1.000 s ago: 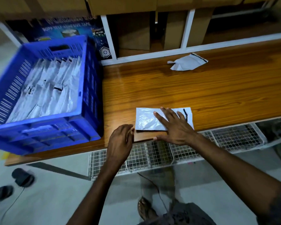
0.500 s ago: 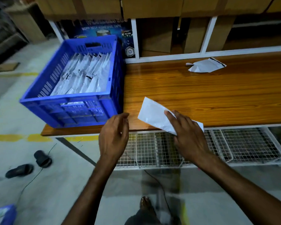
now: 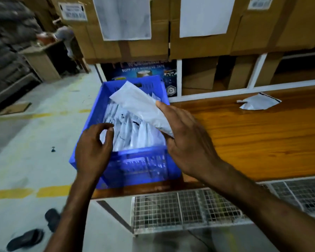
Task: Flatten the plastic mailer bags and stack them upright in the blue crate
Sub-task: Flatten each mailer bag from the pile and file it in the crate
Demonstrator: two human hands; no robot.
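Head camera view, looking down at a packing bench: a person's right hand (image 3: 187, 140) grips a flattened white plastic mailer bag (image 3: 140, 104) by its near end, thumb beneath and fingers over the top, holding it tilted above the blue crate (image 3: 140, 166). The bag's far end points toward the crate's back wall. Inside the crate, a row of white mailers (image 3: 135, 132) stands on edge, packed side by side. The left hand (image 3: 93, 151) hovers over the crate's near left corner, its fingers loosely curled with a gap between thumb and forefinger, gripping nothing that can be seen. The crate sits at the left end of a wooden bench (image 3: 253, 142), where one crumpled mailer (image 3: 258, 103) lies well apart near the back edge. Cardboard boxes (image 3: 204, 46) are stacked behind, and dark sandals (image 3: 25, 240) lie on the concrete floor.
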